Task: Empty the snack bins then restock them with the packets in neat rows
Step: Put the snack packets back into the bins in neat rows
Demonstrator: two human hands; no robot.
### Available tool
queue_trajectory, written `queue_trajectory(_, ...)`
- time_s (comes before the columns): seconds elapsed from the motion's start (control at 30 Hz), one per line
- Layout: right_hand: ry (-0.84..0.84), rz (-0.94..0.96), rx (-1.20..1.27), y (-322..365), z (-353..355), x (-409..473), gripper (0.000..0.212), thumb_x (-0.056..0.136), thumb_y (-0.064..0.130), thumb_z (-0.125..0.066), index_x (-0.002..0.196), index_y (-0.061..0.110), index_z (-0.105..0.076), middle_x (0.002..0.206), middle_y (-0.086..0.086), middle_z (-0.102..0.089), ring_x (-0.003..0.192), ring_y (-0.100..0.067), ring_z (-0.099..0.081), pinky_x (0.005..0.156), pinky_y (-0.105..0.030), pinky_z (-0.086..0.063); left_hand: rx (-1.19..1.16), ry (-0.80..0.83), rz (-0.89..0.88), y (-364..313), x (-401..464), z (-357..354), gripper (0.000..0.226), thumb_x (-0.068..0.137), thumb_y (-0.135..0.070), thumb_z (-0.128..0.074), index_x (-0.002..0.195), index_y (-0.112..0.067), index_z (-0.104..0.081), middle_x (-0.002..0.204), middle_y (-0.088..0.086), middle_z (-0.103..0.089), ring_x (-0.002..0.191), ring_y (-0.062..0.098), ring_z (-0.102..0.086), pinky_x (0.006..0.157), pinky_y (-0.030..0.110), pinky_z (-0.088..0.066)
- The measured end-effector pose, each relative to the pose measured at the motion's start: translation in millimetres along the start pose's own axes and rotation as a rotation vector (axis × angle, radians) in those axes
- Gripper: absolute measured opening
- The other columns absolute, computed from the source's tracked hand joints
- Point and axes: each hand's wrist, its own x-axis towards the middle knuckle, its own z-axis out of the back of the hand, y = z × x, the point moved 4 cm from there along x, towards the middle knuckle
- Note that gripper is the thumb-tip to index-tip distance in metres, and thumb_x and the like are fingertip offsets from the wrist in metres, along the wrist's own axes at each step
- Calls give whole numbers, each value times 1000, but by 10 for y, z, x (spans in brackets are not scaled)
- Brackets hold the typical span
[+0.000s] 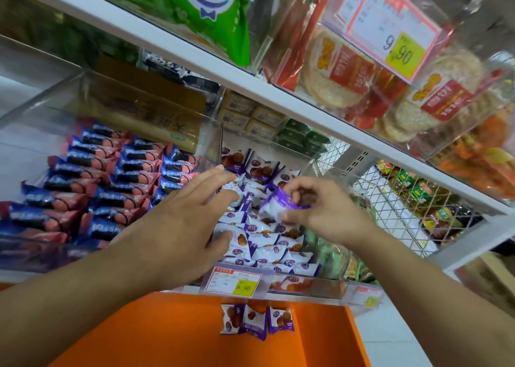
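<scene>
Head view. Left hand (178, 224) spread wide, fingers straight, resting on the purple-and-white packets (264, 252) heaped in the clear middle bin (306, 286). Right hand (320, 213) pinches one purple packet (274, 206) between thumb and fingertips, just above the heap. Three matching packets (256, 320) lie on the orange surface (167, 333) below. Blue packets (106, 182) fill the bin beside.

I see glossy purple-and-white plastic packets (267, 244) in a clear, smooth acrylic bin (303, 286), a white painted metal shelf (278, 93), a wire mesh basket (390, 199), and paper price tags (234, 281).
</scene>
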Motion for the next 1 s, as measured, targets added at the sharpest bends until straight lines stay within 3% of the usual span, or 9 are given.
queue_trajectory(0.07,-149,126,-275,69,-52,49,28,84,15,-88,99,33,-73,96,10,-62,89,-7,-62,84,-29,-58,0,0,1,9,-3,-6,59,101,-56,-42,155,-38,-26,170,-18,4,153,-2,23,130,37,-13)
queue_trajectory(0.17,28,122,-355,22,-214,69,20,86,24,-87,96,36,-76,103,18,-66,93,5,-62,83,-13,-47,-19,-10,-4,11,0,-4,58,101,-54,-44,155,-37,-30,171,-17,0,154,-1,21,129,40,-17)
queue_trajectory(0.3,-101,48,-217,-122,-173,149,20,98,14,-73,102,34,-74,107,13,-70,94,2,-65,88,-30,-55,-30,-15,-7,7,-3,7,56,101,-54,-44,153,-37,-32,170,-18,-1,154,-1,20,129,40,-17)
queue_trajectory(0.4,4,-89,-353,-171,-190,163,25,102,24,-68,125,33,-70,120,12,-62,106,-6,-61,88,-25,-51,-25,-21,-13,0,-8,11,55,101,-54,-44,152,-36,-33,170,-17,-3,155,-1,19,129,39,-17)
queue_trajectory(0.5,122,-155,-323,-192,-188,172,14,100,31,-71,113,35,-74,128,13,-67,103,-9,-66,86,-27,-52,-31,-20,-11,3,-14,16,54,102,-53,-44,152,-36,-33,170,-17,-3,154,-1,20,129,38,-16)
queue_trajectory(0.6,167,-162,-261,-158,-157,155,17,90,24,-83,100,31,-71,115,7,-71,95,-22,-74,90,-41,-59,-33,-8,-3,0,-15,17,54,102,-52,-44,152,-36,-32,170,-18,0,154,-2,22,129,41,-18)
queue_trajectory(0.7,23,-78,-225,-71,-71,217,25,84,12,-87,92,26,-68,100,5,-72,95,-17,-71,91,-46,-59,-41,-7,2,0,-13,20,52,103,-50,-45,152,-37,-32,169,-19,2,153,-3,24,129,41,-17)
queue_trajectory(0.83,-229,64,-224,47,-45,456,28,87,16,-84,99,33,-66,102,12,-69,94,-6,-66,79,-31,-56,-19,1,4,-8,-21,16,52,104,-51,-42,152,-37,-29,169,-20,6,151,-3,27,130,39,-14)
queue_trajectory(1.0,-298,196,-406,36,-250,844,20,91,13,-78,102,27,-69,101,8,-69,92,-16,-65,78,-29,-55,-9,0,5,-4,-18,5,53,105,-53,-40,154,-37,-26,170,-19,9,151,-2,28,130,39,-13)
